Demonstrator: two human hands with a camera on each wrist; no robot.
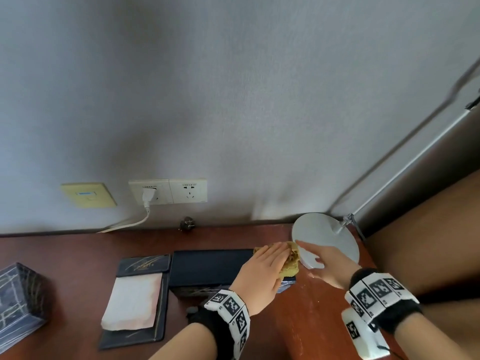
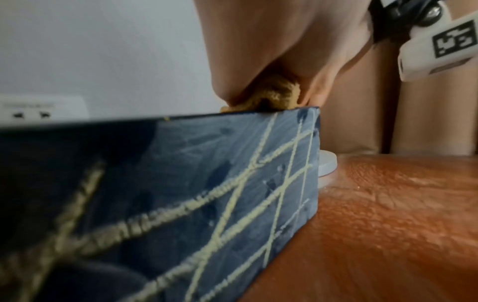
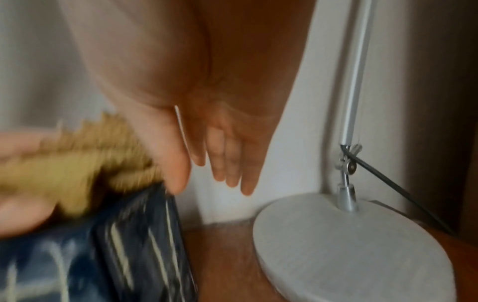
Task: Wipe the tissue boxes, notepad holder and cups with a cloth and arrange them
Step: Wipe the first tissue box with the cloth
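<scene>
1. Pressing down with flat, nearly straight fingers, the left hand [image 1: 262, 271] is holding a crumpled mustard-yellow cloth [image 1: 368, 262] against the top of the long dark-blue tissue box with pale crossing lines [image 1: 210, 266], at its right end.
2. The right hand [image 1: 323, 266] is hovering open beside that end, fingers straight and gripping nothing, over the round white lamp base [image 1: 337, 237].
3. Judging from this, the wiping of this box is under way; I cannot tell how much of it is already clean.
4. The dark-blue notepad holder with its white paper pad [image 1: 137, 297] is lying just left of the box, and a second, cube-shaped blue tissue box [image 1: 19, 300] is standing well apart at the far left of the brown wooden desk [image 1: 319, 315]; both are probably still waiting.
5. No cups are showing, and the arranging seems not yet done.
</scene>
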